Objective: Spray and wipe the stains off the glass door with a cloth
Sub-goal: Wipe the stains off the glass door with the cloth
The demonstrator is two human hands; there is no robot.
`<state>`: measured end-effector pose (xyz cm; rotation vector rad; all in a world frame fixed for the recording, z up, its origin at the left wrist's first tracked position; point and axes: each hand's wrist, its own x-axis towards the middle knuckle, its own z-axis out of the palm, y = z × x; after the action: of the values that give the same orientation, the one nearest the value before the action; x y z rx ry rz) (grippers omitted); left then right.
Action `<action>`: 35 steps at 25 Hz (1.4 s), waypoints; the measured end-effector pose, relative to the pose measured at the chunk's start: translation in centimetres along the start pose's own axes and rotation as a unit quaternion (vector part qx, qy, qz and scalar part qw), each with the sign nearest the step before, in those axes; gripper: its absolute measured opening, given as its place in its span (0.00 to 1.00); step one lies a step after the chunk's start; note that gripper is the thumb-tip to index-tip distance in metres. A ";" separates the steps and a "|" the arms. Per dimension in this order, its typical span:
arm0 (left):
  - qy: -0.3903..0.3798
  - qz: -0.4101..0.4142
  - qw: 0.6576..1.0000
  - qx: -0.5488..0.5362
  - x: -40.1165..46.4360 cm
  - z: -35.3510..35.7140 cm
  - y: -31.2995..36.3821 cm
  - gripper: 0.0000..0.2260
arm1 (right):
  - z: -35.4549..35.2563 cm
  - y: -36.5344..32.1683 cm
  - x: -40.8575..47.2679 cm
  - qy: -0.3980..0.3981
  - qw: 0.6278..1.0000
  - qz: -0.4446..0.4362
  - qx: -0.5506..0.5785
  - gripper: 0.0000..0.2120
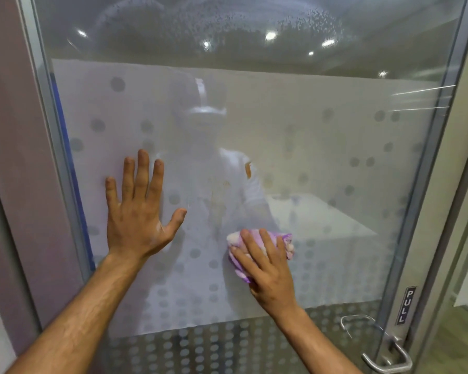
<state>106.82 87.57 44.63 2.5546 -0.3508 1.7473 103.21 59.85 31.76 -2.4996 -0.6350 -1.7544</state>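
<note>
While the left hand (138,211) is bracing flat with 5 fingers spread on the glass door (308,157), the right hand (268,268) is pressing the bunched cloth (237,240) just below the brownish stains (219,195); overlapping upward strokes with firm, even pressure are advised.

- "PULL" is the only legible text: pale capital letters running lengthwise, so that they read sideways, on a small dark label (405,305).
- The label sits on the metal frame (427,163) at the right edge of the glass door (295,147), just above the lever handle (387,357).
- No other words, numbers or brand marks can be read.
</note>
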 end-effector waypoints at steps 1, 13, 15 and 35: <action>0.000 0.000 1.000 -0.002 0.0 0.0 0.0 0.44 | -0.7 1.1 0.1 0.003 1.000 0.015 0.002 0.23; 0.011 0.006 1.000 -0.011 -0.1 0.3 -0.2 0.44 | -4.7 2.0 18.7 0.144 0.971 0.174 0.083 0.26; 0.013 0.006 1.000 -0.011 -0.1 0.4 -0.2 0.44 | -4.2 0.8 19.0 0.134 0.980 0.135 0.065 0.25; -0.022 0.011 0.996 -0.090 -0.3 -1.2 -0.5 0.44 | -8.4 3.0 11.1 0.209 0.936 0.217 0.180 0.22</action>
<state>105.72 88.24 44.88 2.4731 -0.5138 1.5882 99.86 58.46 45.50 -1.7745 -0.3039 -1.7223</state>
